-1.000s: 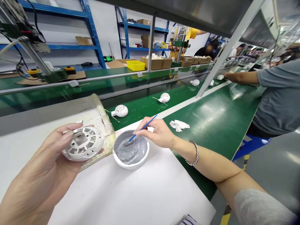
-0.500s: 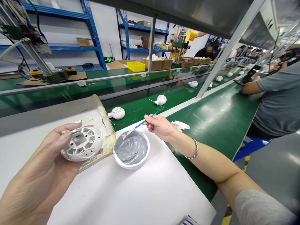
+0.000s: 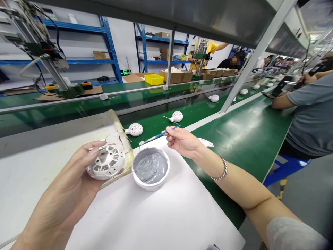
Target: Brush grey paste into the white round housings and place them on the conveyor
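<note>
My left hand [image 3: 75,177] is closed round a white round slotted plastic housing [image 3: 114,163], its vented side facing up and the thumb on its rim. Between the thumb and fingers of my right hand [image 3: 182,140] is a thin blue-handled brush [image 3: 166,132]. Its tip, coated with grey paste, sits just above the far rim of a white bowl [image 3: 151,188]. Thick grey paste [image 3: 151,166] fills much of the bowl, which stands on a white sheet [image 3: 166,211] between my hands.
Similar white housings with wires lie on the green conveyor [image 3: 153,121], one nearby [image 3: 135,129]. A worn board [image 3: 118,128] lies left of the bowl. A metal post [image 3: 249,62] rises at right. A seated person in grey [image 3: 317,118] is farther right. A yellow bin [image 3: 154,79] stands behind.
The brush has lifted out of the paste to above the bowl's far rim, its handle now flatter. My left hand, with the housing, appears nearer the bowl. The whole view has shifted slightly.
</note>
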Demonstrator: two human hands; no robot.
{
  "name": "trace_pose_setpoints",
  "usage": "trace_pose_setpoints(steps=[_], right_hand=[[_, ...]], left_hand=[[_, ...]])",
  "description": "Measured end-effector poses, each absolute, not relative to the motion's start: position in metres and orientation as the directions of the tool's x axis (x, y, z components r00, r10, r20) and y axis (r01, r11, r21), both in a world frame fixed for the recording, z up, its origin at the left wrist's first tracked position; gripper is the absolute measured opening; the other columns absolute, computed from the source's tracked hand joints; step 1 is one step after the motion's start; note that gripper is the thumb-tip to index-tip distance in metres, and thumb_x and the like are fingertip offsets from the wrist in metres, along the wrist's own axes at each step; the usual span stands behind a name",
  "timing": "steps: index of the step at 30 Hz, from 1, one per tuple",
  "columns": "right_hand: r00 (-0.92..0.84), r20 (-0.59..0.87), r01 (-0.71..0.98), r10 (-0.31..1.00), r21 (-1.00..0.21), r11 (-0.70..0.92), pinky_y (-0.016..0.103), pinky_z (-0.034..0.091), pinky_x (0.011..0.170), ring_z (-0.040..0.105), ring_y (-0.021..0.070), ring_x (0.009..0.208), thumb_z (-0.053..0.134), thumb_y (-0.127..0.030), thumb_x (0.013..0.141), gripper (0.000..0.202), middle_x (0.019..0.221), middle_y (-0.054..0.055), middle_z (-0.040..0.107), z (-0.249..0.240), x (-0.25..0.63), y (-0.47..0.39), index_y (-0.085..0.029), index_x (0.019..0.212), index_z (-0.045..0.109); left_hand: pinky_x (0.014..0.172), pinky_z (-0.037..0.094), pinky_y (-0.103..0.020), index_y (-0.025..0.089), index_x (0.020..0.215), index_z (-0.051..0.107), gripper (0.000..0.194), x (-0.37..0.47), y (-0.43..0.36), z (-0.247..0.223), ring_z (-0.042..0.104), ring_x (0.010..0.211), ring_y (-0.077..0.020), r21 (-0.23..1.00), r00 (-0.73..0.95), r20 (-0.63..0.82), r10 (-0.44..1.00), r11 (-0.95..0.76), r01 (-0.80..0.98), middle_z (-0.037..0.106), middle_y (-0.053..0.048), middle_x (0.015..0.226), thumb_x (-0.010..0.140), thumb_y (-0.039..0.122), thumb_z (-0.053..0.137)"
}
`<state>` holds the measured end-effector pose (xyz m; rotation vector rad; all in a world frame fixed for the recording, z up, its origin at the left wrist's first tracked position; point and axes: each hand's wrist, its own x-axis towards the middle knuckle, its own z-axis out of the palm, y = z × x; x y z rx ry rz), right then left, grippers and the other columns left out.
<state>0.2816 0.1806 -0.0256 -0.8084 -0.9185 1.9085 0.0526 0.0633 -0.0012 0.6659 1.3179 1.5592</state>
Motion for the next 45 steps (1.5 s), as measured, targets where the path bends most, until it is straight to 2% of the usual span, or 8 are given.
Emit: trace_pose_setpoints(steps=[8, 12, 15, 21, 27, 34, 39, 45], right_hand=[[-0.441, -0.089, -0.480, 0.893, -0.818, -0.319, 0.017, 0.033, 0.054, 0.045, 0.0009, 0.057, 0.088, -0.030, 0.057, 0.029, 0.066, -0.006, 0.059, -0.013, 0.284, 0.180, -0.015, 0.072, 0.067], [-0.452, -0.081, -0.488, 0.888, -0.811, -0.322, 0.018, 0.035, 0.056, 0.042, 0.0014, 0.056, 0.088, -0.026, 0.058, 0.030, 0.078, -0.005, 0.066, -0.017, 0.292, 0.177, -0.017, 0.074, 0.064], [-0.439, -0.061, -0.494, 0.897, -0.817, -0.297, 0.020, 0.036, 0.057, 0.041, 0.0027, 0.056, 0.087, -0.024, 0.058, 0.032, 0.088, -0.004, 0.070, -0.022, 0.296, 0.176, -0.019, 0.075, 0.061], [-0.347, -0.026, -0.474, 0.938, -0.858, -0.199, 0.022, 0.032, 0.054, 0.038, 0.0046, 0.054, 0.087, -0.031, 0.056, 0.032, 0.078, -0.002, 0.069, -0.029, 0.295, 0.177, -0.018, 0.068, 0.060], [-0.326, -0.077, -0.453, 0.942, -0.862, -0.227, 0.021, 0.028, 0.052, 0.037, 0.0037, 0.052, 0.088, -0.038, 0.053, 0.037, 0.061, -0.004, 0.061, -0.036, 0.293, 0.176, -0.016, 0.064, 0.060], [-0.356, -0.072, -0.473, 0.932, -0.846, -0.246, 0.021, 0.030, 0.054, 0.038, 0.0033, 0.055, 0.088, -0.037, 0.054, 0.036, 0.066, -0.004, 0.061, -0.024, 0.281, 0.170, -0.016, 0.066, 0.062], [-0.350, 0.108, -0.469, 0.930, -0.880, -0.075, 0.024, 0.031, 0.055, 0.037, 0.0058, 0.054, 0.086, -0.038, 0.059, 0.030, 0.063, -0.005, 0.060, -0.008, 0.263, 0.159, -0.020, 0.066, 0.062], [-0.349, 0.281, -0.429, 0.894, -0.896, 0.114, 0.028, 0.045, 0.070, 0.060, 0.0122, 0.069, 0.080, -0.039, 0.068, 0.027, 0.069, -0.001, 0.068, -0.011, 0.248, 0.146, -0.022, 0.073, 0.060]], left_hand=[[0.068, 0.061, -0.039, 0.024, 0.089, 0.070, 0.032, 0.052, 0.061, -0.002, 0.060, 0.094, -0.0248, 0.949, -0.365, -0.172, 0.915, 0.054, -0.312, 0.065, -0.005, 0.106, 0.063, 0.040, 0.079], [0.067, 0.061, -0.036, 0.024, 0.091, 0.071, 0.035, 0.052, 0.061, 0.000, 0.061, 0.092, -0.0243, 0.950, -0.401, -0.174, 0.899, 0.047, -0.309, 0.065, -0.005, 0.105, 0.061, 0.039, 0.080], [0.068, 0.061, -0.034, 0.025, 0.089, 0.070, 0.024, 0.057, 0.059, 0.006, 0.060, 0.091, -0.0219, 0.946, -0.403, -0.194, 0.895, 0.062, -0.318, 0.065, -0.003, 0.102, 0.068, 0.034, 0.076], [0.066, 0.062, -0.033, 0.024, 0.088, 0.070, 0.019, 0.062, 0.057, 0.011, 0.061, 0.091, -0.0228, 0.941, -0.406, -0.200, 0.892, 0.060, -0.332, 0.065, -0.004, 0.103, 0.070, 0.030, 0.073], [0.068, 0.062, -0.032, 0.025, 0.089, 0.069, 0.015, 0.064, 0.056, 0.013, 0.062, 0.090, -0.0209, 0.939, -0.391, -0.213, 0.895, 0.076, -0.336, 0.066, -0.002, 0.100, 0.074, 0.029, 0.070], [0.070, 0.061, -0.030, 0.024, 0.095, 0.068, 0.027, 0.061, 0.056, 0.008, 0.062, 0.094, -0.0219, 0.936, -0.338, -0.216, 0.916, 0.095, -0.340, 0.066, -0.003, 0.107, 0.071, 0.035, 0.076], [0.071, 0.061, -0.036, 0.025, 0.093, 0.068, 0.020, 0.067, 0.051, 0.009, 0.059, 0.094, -0.0221, 0.935, -0.288, -0.198, 0.937, 0.092, -0.343, 0.064, -0.003, 0.107, 0.077, 0.035, 0.069], [0.072, 0.061, -0.042, 0.023, 0.092, 0.068, 0.015, 0.074, 0.047, 0.012, 0.060, 0.094, -0.0239, 0.931, -0.259, -0.184, 0.948, 0.083, -0.356, 0.064, -0.005, 0.109, 0.080, 0.030, 0.064]])
